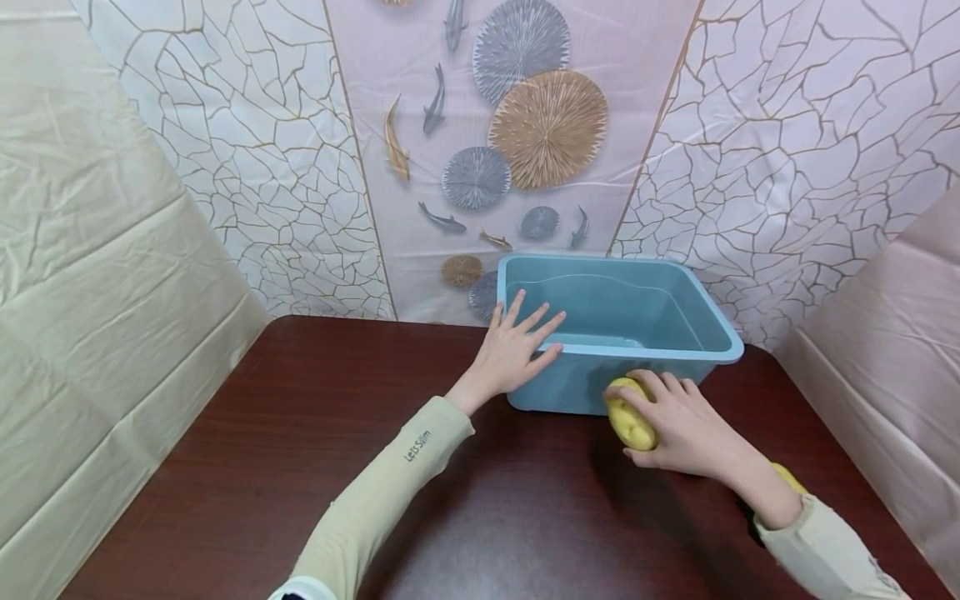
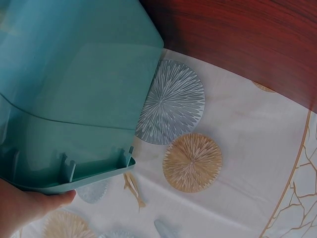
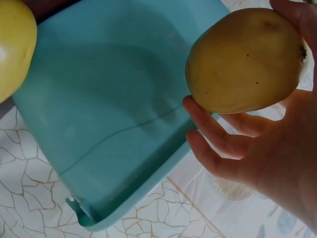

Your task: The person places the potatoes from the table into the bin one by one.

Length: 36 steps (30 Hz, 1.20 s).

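Observation:
A light blue plastic bin (image 1: 555, 379) stands upright on the dark table, its inside bare where visible. My left hand (image 1: 517, 346), fingers spread, rests at the bin's near left corner; in the left wrist view its thumb (image 2: 37, 208) lies along the rim. My right hand (image 1: 678, 421) grips a smooth yellow fruit (image 1: 630, 417), oblong with a few dark specks, just in front of the bin's near wall. The right wrist view shows this fruit (image 3: 242, 62) between the thumb and fingers; its exact kind is unclear.
A second yellow fruit (image 1: 789, 477) lies on the table (image 1: 300, 467), partly hidden behind my right wrist; the right wrist view shows a yellow fruit (image 3: 15, 49) at its left edge. Patterned cloth (image 1: 262, 167) hangs behind the table, with plain cloth at both sides.

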Tool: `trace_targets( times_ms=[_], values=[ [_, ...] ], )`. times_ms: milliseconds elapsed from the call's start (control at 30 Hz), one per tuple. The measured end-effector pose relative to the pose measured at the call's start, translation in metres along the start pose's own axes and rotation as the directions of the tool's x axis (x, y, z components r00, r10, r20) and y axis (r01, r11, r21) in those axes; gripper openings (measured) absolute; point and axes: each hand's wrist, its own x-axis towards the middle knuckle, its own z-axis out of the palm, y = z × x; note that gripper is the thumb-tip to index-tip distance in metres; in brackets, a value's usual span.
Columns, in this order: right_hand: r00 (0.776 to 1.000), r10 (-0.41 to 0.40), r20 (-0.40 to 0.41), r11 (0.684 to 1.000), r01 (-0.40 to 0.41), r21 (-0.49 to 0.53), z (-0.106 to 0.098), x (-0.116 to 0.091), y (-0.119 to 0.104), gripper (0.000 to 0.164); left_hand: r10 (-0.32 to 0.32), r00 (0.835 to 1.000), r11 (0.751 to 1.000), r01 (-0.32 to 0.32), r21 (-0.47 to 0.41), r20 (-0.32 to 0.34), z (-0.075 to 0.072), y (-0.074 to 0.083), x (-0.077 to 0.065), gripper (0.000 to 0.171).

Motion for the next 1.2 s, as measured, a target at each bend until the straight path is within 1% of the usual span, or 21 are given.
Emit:
trace_targets(
  times_ms=[267, 467, 700, 900, 1200],
  values=[
    [1.000, 0.008, -0.011, 1.000, -0.008, 0.004, -0.007, 0.001, 0.003, 0.068, 0.003, 1.000, 1.000, -0.003, 0.009, 0.001, 0.001, 0.000, 0.000, 0.051],
    [0.999, -0.011, -0.036, 1.000, 0.011, -0.012, -0.012, 0.003, 0.005, 0.068, 0.002, 1.000, 1.000, -0.002, 0.015, 0.002, 0.001, 0.000, 0.000, 0.051],
    [0.999, -0.005, -0.031, 1.000, 0.005, -0.008, -0.021, 0.008, 0.006, 0.067, 0.004, 1.000, 1.000, -0.004, 0.017, -0.007, 0.001, 0.000, 0.000, 0.051],
    [0.999, -0.017, -0.040, 1.000, 0.016, -0.011, -0.025, 0.010, 0.009, 0.067, 0.001, 1.000, 1.000, -0.001, 0.022, 0.003, 0.000, 0.000, 0.001, 0.051],
    [1.000, 0.005, -0.023, 1.000, -0.005, 0.002, -0.031, 0.015, 0.013, 0.066, 0.002, 1.000, 1.000, -0.002, 0.016, 0.005, 0.000, 0.000, 0.001, 0.051]
  ],
)
